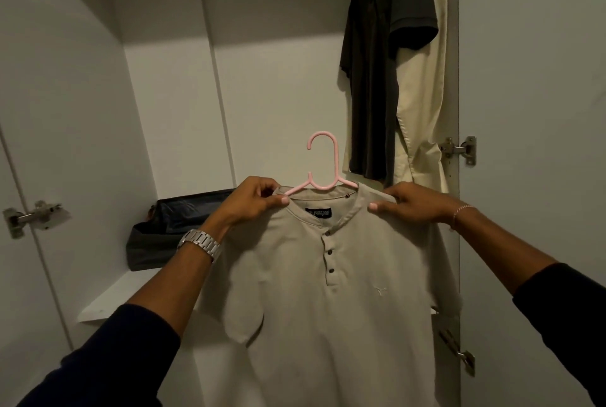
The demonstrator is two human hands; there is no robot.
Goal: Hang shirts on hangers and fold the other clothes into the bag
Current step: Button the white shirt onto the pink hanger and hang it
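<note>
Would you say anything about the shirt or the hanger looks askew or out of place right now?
Slightly. The pink hanger sits off-centre in the beige shirt: its left arm pokes out of the neck opening by the left hand, while the right hand pinches the other shoulder. Nothing looks damaged.

dim, warm-grey indoor light falls from above and behind the camera, leaving the wardrobe's upper recess [157, 6] in soft shadow. no glare. wide-angle bending curves the door edges [459, 177] near the borders. focus is fairly sharp centrally, with slight softness and grain in dark areas.
</note>
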